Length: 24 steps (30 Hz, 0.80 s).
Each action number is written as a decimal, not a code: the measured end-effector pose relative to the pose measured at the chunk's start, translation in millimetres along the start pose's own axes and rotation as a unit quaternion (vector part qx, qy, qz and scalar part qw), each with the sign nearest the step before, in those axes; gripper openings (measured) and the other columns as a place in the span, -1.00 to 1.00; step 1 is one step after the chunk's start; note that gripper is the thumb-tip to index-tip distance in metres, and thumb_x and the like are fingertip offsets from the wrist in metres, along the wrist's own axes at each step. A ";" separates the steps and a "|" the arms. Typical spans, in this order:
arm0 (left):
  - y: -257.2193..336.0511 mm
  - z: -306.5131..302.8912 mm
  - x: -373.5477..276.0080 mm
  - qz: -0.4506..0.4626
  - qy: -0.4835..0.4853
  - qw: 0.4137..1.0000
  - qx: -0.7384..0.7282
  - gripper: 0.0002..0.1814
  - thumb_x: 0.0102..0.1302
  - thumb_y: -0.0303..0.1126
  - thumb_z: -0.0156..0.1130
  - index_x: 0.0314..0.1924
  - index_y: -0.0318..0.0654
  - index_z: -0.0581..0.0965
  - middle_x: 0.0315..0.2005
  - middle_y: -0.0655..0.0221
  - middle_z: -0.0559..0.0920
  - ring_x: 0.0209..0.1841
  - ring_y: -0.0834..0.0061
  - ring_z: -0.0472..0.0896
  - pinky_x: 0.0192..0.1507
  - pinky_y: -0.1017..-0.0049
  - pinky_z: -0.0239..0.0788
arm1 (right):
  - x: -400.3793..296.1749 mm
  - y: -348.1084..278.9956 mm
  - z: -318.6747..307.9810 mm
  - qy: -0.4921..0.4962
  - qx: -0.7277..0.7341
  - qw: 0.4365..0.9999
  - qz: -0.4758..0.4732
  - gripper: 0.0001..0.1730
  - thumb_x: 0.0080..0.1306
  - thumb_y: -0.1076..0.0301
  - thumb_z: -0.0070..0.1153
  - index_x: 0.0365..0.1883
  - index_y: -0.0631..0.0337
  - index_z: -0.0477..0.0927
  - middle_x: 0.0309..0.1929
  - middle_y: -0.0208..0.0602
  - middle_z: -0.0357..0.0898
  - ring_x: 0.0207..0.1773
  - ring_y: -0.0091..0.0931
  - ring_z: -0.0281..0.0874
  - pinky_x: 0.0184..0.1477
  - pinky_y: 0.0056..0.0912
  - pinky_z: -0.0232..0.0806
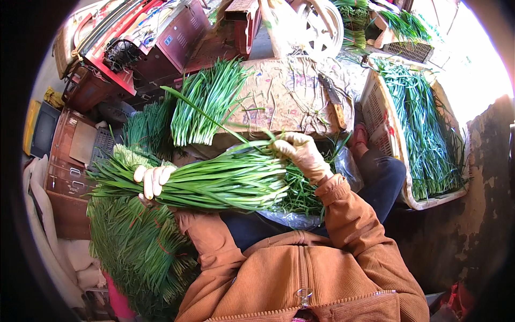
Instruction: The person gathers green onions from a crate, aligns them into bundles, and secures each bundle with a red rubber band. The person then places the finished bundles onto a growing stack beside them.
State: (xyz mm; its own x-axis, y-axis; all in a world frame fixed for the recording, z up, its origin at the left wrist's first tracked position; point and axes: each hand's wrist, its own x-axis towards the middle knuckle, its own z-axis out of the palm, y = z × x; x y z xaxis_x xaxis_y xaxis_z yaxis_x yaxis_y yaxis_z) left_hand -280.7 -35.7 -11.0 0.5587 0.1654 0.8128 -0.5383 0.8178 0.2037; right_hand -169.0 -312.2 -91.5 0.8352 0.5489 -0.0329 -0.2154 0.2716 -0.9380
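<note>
A thick bunch of garlic chives (225, 181) lies across my lap, its pale cut ends to the right. My left hand (153, 181), in a light glove, is wrapped around its leafy end. Above the cut ends, my gloved right hand (299, 153) pinches a few long blades (209, 116) between thumb and fingers. Another pile of chives (207, 104) rests on the left part of a worn, cardboard-topped surface (269, 96) before me. A knife (334, 100) with a wooden handle lies at that surface's right side. Loose green trimmings (303, 193) sit on clear plastic below my right hand.
A white plastic crate (418, 203) full of loose chives stands at my right. Tied bundles (136, 241) are heaped at my left, with more bundles (149, 124) beyond. A red machine (173, 36) and a white spoked wheel (322, 30) stand ahead. A peeling wall (483, 217) bounds the right.
</note>
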 end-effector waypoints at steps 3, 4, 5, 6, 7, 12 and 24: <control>11.0 -9.0 -9.5 0.029 0.025 0.999 -0.022 -0.63 0.18 -0.37 0.23 -0.03 -0.19 0.36 -0.52 0.68 0.51 -0.41 0.71 0.46 -0.12 0.60 0.25 | 6.9 10.5 -27.4 0.049 0.093 0.994 0.004 -0.77 0.30 0.30 0.13 -0.23 0.31 0.56 -0.33 -0.37 0.58 -0.43 -0.65 0.42 -0.34 -0.63 0.28; 19.1 -11.1 -9.3 0.026 0.015 0.999 -0.014 -0.62 0.17 -0.37 0.22 -0.03 -0.20 0.36 -0.51 0.68 0.50 -0.41 0.71 0.45 -0.12 0.60 0.25 | 7.7 8.8 -38.0 0.074 0.147 0.986 -0.035 -0.79 0.29 0.32 0.13 -0.24 0.31 0.55 -0.35 -0.39 0.56 -0.44 -0.65 0.40 -0.36 -0.63 0.28; 24.1 -11.3 -13.4 0.046 0.025 0.999 -0.006 -0.62 0.17 -0.37 0.22 -0.03 -0.21 0.35 -0.51 0.68 0.50 -0.41 0.71 0.46 -0.12 0.60 0.25 | 7.5 7.5 -48.5 0.098 0.201 0.972 -0.073 -0.80 0.29 0.33 0.13 -0.25 0.30 0.53 -0.37 -0.40 0.54 -0.45 -0.66 0.38 -0.37 -0.62 0.27; 20.7 -13.9 -15.6 0.063 0.037 0.997 -0.009 -0.62 0.17 -0.37 0.22 -0.02 -0.21 0.35 -0.51 0.68 0.50 -0.41 0.71 0.46 -0.12 0.60 0.25 | 2.0 -0.3 -60.3 0.120 0.242 0.959 -0.082 -0.81 0.29 0.33 0.13 -0.27 0.28 0.52 -0.38 -0.41 0.52 -0.44 -0.64 0.38 -0.37 -0.60 0.28; 23.1 -12.0 -17.2 0.081 0.047 0.996 -0.003 -0.62 0.17 -0.37 0.22 -0.02 -0.21 0.35 -0.50 0.67 0.50 -0.41 0.71 0.46 -0.12 0.60 0.25 | -2.4 -8.5 -70.0 0.134 0.286 0.945 -0.088 -0.83 0.29 0.33 0.13 -0.28 0.26 0.51 -0.39 -0.43 0.50 -0.44 -0.63 0.39 -0.37 -0.58 0.28; 29.6 -18.0 -14.4 0.067 0.023 0.997 0.011 -0.63 0.19 -0.37 0.20 -0.03 -0.22 0.34 -0.50 0.67 0.49 -0.40 0.72 0.46 -0.09 0.59 0.24 | -33.8 56.7 -131.3 -0.048 -0.599 0.799 -0.015 -0.76 0.21 0.38 0.12 -0.14 0.20 0.53 -0.29 -0.24 0.56 -0.25 -0.32 0.52 -0.17 -0.37 0.37; 3.5 -11.3 7.3 0.004 -0.007 1.000 0.000 -0.64 0.20 -0.34 0.21 -0.05 -0.21 0.33 -0.51 0.63 0.50 -0.43 0.68 0.45 -0.18 0.57 0.25 | -16.9 -34.7 5.4 -0.137 -0.566 0.755 -0.303 -0.84 0.12 0.25 0.18 -0.33 0.05 0.59 -0.48 -0.35 0.49 -0.39 -0.32 0.52 -0.37 -0.25 0.39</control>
State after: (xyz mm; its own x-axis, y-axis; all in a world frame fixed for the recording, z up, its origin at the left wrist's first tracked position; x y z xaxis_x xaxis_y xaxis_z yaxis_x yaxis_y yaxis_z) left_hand -271.4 -25.4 -10.5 0.5457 0.1638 0.8218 -0.5428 0.8162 0.1978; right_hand -178.4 -326.6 -56.5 0.4384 0.7794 0.4475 0.8629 -0.2257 -0.4522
